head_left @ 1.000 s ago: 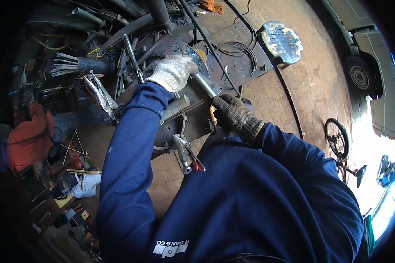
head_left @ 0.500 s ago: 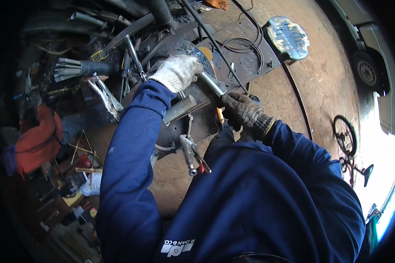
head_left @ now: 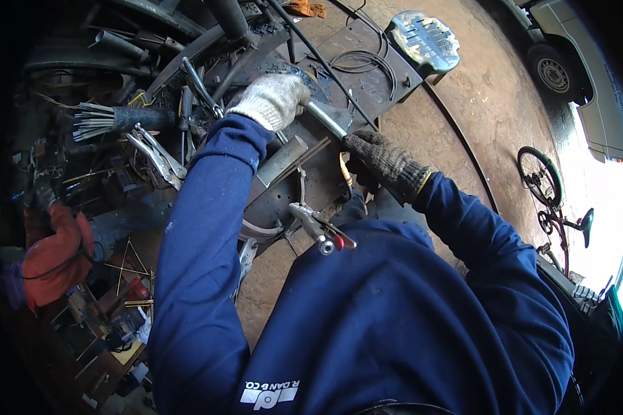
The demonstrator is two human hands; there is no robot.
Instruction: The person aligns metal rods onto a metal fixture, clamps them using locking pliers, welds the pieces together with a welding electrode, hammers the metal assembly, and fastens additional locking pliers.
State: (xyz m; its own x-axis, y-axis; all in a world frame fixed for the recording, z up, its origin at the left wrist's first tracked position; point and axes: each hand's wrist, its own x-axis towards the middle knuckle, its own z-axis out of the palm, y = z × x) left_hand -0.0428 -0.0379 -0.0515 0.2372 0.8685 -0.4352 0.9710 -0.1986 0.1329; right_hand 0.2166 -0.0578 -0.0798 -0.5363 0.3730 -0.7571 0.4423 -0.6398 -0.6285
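Gripping a metal tube in white-gloved left hand and dark-gloved right hand, with fingers curled around it, over a cluttered surface

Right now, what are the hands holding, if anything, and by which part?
A metal tube: the right hand grips its near end, and the left hand seems closed around its far end, fingers hidden.

White daylight glare at three o'clock; floor brightly lit at two; nine o'clock dim; rim black, distorted.
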